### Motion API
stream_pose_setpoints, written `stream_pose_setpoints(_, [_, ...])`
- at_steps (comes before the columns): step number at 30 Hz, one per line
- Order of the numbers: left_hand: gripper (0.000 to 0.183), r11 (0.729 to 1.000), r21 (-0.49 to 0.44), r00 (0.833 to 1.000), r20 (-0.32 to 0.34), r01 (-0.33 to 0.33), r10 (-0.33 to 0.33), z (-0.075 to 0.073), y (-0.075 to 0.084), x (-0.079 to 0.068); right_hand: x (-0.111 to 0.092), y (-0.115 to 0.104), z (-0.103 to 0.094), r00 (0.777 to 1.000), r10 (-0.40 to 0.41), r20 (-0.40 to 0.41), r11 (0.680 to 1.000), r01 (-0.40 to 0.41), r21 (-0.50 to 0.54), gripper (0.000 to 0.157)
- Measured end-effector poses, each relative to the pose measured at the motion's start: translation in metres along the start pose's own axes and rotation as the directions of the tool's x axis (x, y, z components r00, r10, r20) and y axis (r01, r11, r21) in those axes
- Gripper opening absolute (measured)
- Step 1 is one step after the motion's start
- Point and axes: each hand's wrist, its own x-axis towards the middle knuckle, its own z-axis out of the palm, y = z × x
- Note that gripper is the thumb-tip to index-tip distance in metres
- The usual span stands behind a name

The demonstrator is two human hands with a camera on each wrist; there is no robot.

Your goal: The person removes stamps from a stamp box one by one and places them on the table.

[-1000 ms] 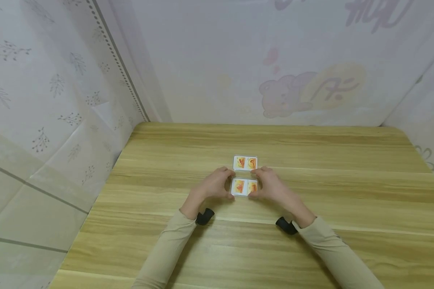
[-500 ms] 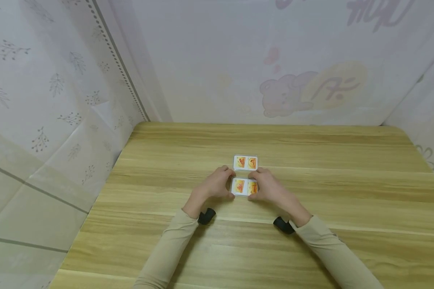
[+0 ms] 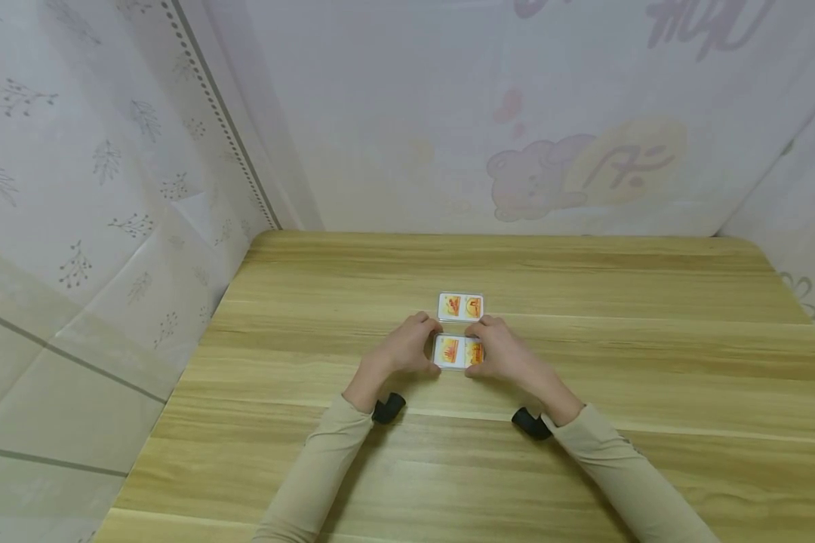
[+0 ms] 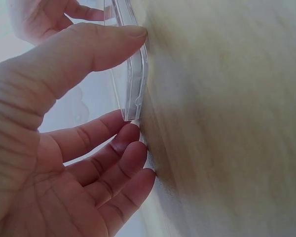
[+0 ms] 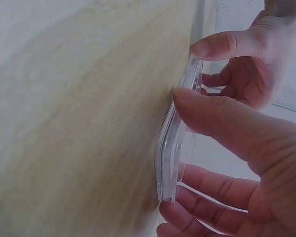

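A flat clear plastic case (image 3: 450, 351) with a white card and two orange-yellow pictures lies on the wooden table, between my hands. My left hand (image 3: 404, 347) holds its left end, thumb at the near edge and fingers at the far edge. At the right end my right hand (image 3: 505, 351) grips in the same way and covers part of the right picture. The left wrist view shows the edge of the clear case (image 4: 134, 84) between thumb and fingers. From the right wrist, the case (image 5: 175, 138) is pinched low over the tabletop.
A second, similar clear case (image 3: 460, 306) with two orange pictures lies just beyond the hands. The wooden table (image 3: 618, 302) meets a pale printed curtain (image 3: 394, 128) at its back edge. Black wrist-worn pieces (image 3: 389, 408) hang below both wrists.
My right hand has shifted slightly left along the near case, most of it in the first half second. The left hand and the far case stay about where they were.
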Motion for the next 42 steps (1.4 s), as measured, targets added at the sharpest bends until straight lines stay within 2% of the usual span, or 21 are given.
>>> stream_pose_setpoints(7, [0.065,1.0,-0.01,1.0,0.001,0.004,-0.004,0.001,-0.001,0.0,0.0,0.0,0.0,1.0,-0.018,-0.009,1.0,0.018,-0.007,0.054])
stream_pose_setpoints(32, [0.067,1.0,-0.013,1.0,-0.001,0.017,-0.017,0.001,-0.001,0.001,-0.001,0.0,-0.009,1.0,0.005,-0.015,1.0,-0.005,-0.013,0.056])
stream_pose_setpoints(42, [0.058,0.999,-0.038,1.0,-0.017,-0.018,0.017,0.0,-0.003,-0.001,-0.008,0.004,-0.017,1.0,0.024,-0.015,1.0,-0.024,0.007,0.059])
